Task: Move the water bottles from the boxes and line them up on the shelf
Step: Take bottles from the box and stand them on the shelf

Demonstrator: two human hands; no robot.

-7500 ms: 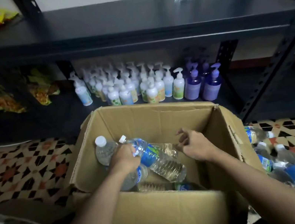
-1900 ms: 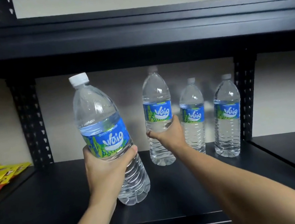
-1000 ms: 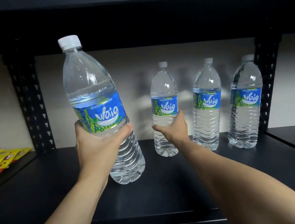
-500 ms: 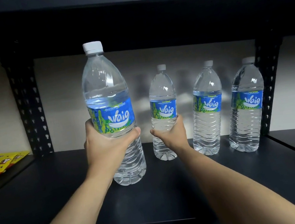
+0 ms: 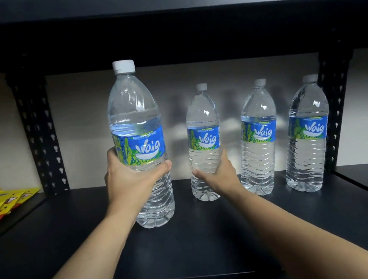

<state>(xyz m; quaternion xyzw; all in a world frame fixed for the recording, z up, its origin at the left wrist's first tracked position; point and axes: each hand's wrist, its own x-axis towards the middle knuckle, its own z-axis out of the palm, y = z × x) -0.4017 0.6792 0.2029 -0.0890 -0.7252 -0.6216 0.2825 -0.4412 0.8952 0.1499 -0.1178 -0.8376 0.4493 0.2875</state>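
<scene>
- Head view: left hand [image 5: 134, 181] grips a full bottle [image 5: 135, 123] upright at its ribbed waist, over the shelf [image 5: 196, 247]. The right hand [image 5: 220, 174] wraps the leftmost standing bottle [image 5: 204, 136].
- Full, so probably heavy. The thin plastic may flex, so the ribbed waist suits gripping.
- Whether the held base touches the shelf is unclear. The boxes are out of frame.

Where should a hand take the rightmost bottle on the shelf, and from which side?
Grip the rightmost bottle at its ribbed waist just below the label, coming from the front. It stands upright with the post close behind on its right and a neighbour bottle on its left, so the front is open; the ribs should resist slip.
</scene>
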